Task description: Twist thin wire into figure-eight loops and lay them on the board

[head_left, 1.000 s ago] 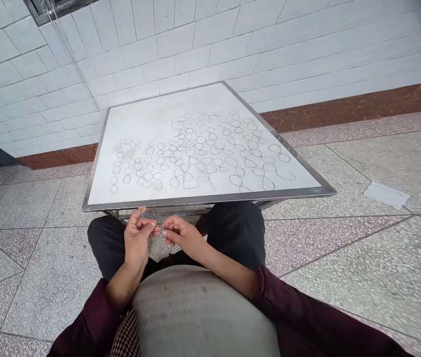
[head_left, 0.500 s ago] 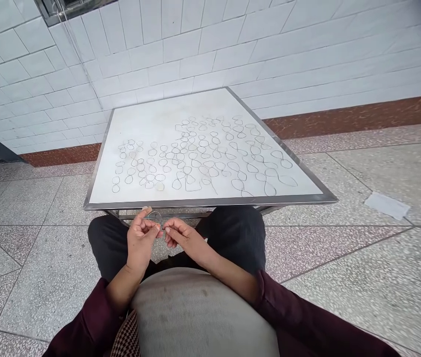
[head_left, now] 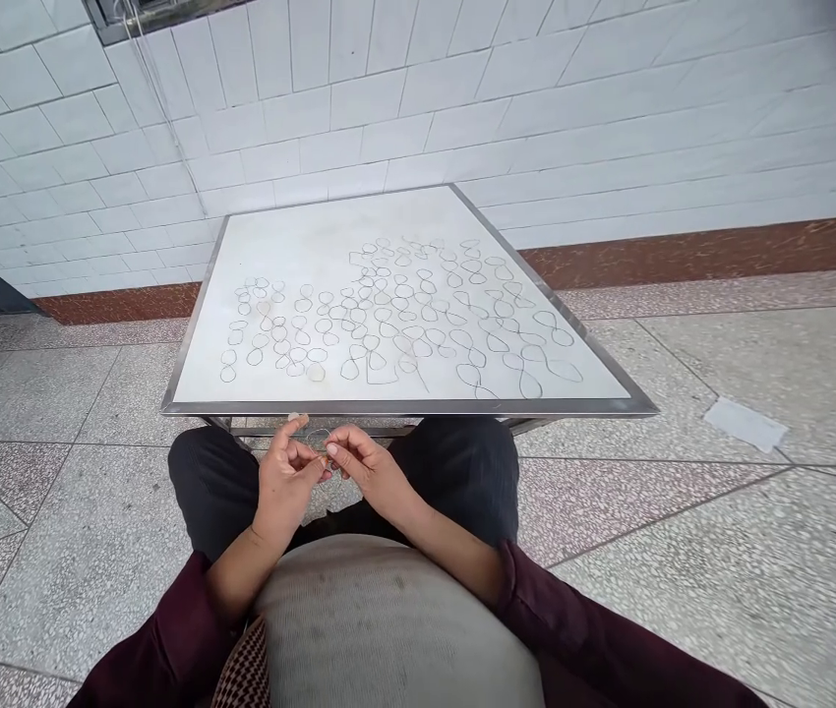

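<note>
Over my lap, just in front of the table's near edge, both hands meet around a thin wire loop point(head_left: 319, 433). My left hand point(head_left: 285, 487) pinches the wire between thumb and fingertips, its index finger raised with a pale wrap at the tip. My right hand point(head_left: 370, 472) grips the wire beside it with thumb and index finger. Fingertips hide where the wire is held. On the white table point(head_left: 292, 236) lie several thin wire pieces point(head_left: 425, 339), many bent into figure-eight shapes, smaller at the left and larger at the right.
A grey metal frame point(head_left: 418, 407) edges the table, which stands against a white tiled wall point(head_left: 359, 118). A white sheet point(head_left: 746, 423) lies on the speckled floor to the right. Cords point(head_left: 159, 98) hang down the wall at the left.
My hands have drawn closer together, the right shifting over the wire loop, which now shows less above the fingers. The view has moved slightly.
</note>
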### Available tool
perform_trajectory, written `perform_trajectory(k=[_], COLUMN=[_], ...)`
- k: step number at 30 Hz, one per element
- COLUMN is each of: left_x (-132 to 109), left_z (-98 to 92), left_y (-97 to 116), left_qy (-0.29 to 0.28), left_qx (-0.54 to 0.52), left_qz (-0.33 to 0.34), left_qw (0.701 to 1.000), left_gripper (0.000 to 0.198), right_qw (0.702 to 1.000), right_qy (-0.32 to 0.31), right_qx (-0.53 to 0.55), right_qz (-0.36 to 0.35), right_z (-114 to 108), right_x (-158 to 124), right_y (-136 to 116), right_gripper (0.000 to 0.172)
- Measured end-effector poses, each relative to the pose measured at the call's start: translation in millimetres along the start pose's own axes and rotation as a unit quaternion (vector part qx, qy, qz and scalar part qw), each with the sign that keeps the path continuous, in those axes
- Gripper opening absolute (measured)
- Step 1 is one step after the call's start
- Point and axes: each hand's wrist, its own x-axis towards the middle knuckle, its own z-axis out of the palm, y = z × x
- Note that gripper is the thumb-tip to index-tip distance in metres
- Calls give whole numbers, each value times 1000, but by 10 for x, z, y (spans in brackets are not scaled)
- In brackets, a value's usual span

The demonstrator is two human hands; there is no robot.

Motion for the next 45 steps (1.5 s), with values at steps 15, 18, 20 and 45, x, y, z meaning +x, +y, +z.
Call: perform_trajectory(k=[15, 18, 20, 45], left_x=[6, 2, 1, -16], left_z=[-4, -1, 0, 3], left_y=[-19, -18, -25, -166], left_qy=[-13, -16, -23, -47], left_qx=[-29, -25, -24, 59], left_qz=[-45, -45, -42, 23], left_qw=[999, 999, 999, 997], left_gripper=[57, 59, 59, 60], right_qw=[989, 985, 983, 998], right_qy=[14, 19, 23, 55], right_qx=[135, 160, 168, -15], right_qz=[55, 67, 74, -23], right_z=[41, 53, 55, 38], right_x=[-4, -19, -24, 27], right_y=[-20, -6, 5, 24], right_gripper=[22, 22, 23, 16])
